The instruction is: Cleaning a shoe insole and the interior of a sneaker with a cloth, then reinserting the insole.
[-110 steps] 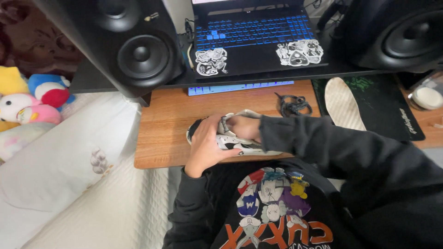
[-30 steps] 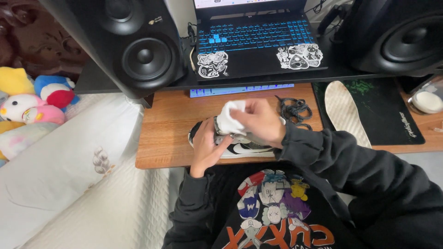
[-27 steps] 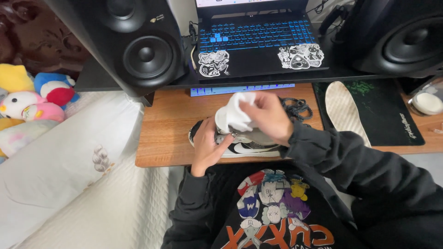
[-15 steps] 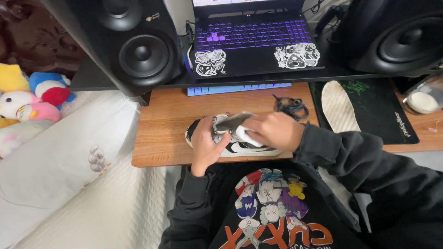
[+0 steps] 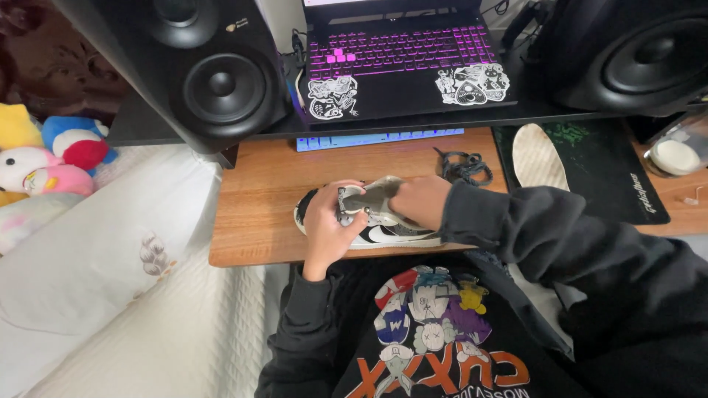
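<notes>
1. Left hand (image 5: 328, 225) is clamped on the toe end of a black-and-white sneaker (image 5: 391, 232) lying on the wooden desk (image 5: 251, 214) at its near edge.
2. Right hand (image 5: 419, 200) is closed on a grey cloth (image 5: 372, 195) pressed to the shoe's upper.
3. Upper is mostly hidden by both hands.
4. Loose dark laces (image 5: 464, 166) and a pale insole (image 5: 538, 155) are seen behind, apart from the shoe.
</notes>
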